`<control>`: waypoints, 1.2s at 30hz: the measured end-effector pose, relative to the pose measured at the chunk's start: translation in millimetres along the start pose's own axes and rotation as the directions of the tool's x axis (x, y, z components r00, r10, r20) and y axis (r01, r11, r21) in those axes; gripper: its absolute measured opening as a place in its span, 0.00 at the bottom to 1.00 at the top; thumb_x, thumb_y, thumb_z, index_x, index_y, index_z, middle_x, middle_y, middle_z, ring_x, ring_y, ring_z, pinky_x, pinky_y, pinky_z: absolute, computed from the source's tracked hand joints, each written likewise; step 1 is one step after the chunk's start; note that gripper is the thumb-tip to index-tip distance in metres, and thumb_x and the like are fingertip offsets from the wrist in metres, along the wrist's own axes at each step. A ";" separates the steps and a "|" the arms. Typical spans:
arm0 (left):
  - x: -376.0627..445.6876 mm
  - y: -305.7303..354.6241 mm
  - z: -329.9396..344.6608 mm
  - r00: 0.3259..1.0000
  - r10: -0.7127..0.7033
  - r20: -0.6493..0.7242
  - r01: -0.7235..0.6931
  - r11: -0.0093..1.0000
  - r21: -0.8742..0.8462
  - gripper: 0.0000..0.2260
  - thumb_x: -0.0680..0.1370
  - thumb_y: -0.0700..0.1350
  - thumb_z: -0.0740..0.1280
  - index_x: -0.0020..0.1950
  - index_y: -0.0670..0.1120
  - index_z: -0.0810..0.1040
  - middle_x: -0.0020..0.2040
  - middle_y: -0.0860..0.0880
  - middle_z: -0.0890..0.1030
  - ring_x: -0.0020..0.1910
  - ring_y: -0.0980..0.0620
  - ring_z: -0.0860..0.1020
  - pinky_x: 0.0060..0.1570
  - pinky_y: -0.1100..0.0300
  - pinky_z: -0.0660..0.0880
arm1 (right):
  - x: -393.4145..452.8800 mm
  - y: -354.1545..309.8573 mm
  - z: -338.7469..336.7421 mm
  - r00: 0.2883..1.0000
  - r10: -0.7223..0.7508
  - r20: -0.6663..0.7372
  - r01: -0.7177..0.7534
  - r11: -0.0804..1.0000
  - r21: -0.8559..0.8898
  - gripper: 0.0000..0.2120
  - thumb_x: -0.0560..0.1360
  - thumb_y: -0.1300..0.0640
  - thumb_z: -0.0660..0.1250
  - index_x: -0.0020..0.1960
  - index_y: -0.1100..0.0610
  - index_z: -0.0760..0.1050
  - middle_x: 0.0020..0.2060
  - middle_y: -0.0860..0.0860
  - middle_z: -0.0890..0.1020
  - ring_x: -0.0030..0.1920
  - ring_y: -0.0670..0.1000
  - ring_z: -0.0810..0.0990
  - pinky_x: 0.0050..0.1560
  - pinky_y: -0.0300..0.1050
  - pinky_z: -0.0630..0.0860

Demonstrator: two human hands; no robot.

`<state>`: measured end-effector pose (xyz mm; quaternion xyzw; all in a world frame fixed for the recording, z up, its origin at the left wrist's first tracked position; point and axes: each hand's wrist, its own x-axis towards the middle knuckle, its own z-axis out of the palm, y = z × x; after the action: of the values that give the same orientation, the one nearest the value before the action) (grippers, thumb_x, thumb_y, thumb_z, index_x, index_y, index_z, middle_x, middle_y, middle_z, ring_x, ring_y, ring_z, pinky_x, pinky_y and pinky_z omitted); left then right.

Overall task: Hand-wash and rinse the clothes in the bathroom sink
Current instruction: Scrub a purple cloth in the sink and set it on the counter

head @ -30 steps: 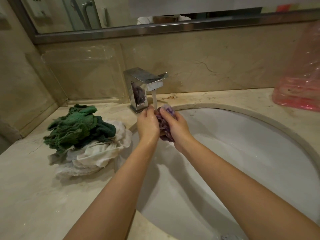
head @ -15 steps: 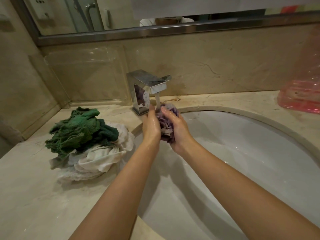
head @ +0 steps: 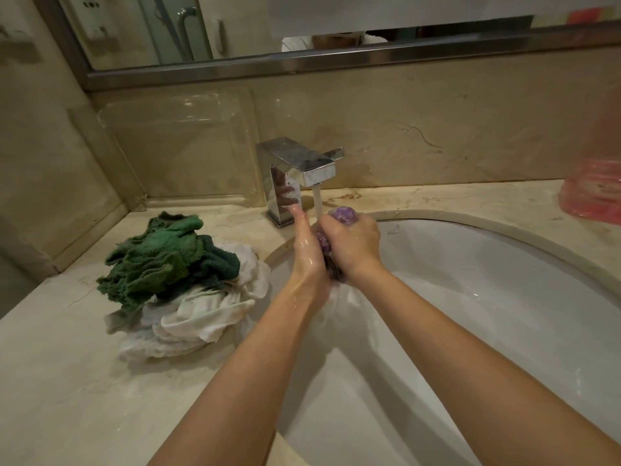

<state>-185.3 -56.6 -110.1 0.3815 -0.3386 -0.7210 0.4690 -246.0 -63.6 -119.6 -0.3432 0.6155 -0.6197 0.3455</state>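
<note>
A small purple cloth is bunched up under the running water from the chrome faucet, over the white sink. My right hand grips the cloth, fingers curled round it. My left hand is wet, its fingers straight, and presses flat against the left side of the cloth. Most of the cloth is hidden between the two hands. A green cloth lies on top of a white cloth on the counter left of the sink.
The beige marble counter runs left and behind the sink. A pink plastic container stands at the back right. A clear plastic tray leans on the backsplash behind the cloth pile, below the mirror.
My right hand has closed tighter over the top of the purple cloth, and my left hand's fingers have straightened against it. Water keeps running on the cloth.
</note>
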 end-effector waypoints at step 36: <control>7.1 6.1 -8.0 0.972 0.129 -0.196 -0.067 0.954 0.293 0.21 0.78 0.60 0.61 0.61 0.47 0.78 0.54 0.47 0.84 0.54 0.47 0.82 0.55 0.50 0.79 | 5.6 -12.5 -26.4 0.919 0.332 0.212 -0.394 0.769 0.503 0.25 0.78 0.42 0.62 0.57 0.65 0.79 0.51 0.61 0.84 0.51 0.63 0.83 0.54 0.61 0.79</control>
<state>-177.7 -66.2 -110.4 0.5025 -0.4053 -0.5956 0.4780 -271.5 -54.4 -107.3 -0.1408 0.4521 -0.6679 0.5742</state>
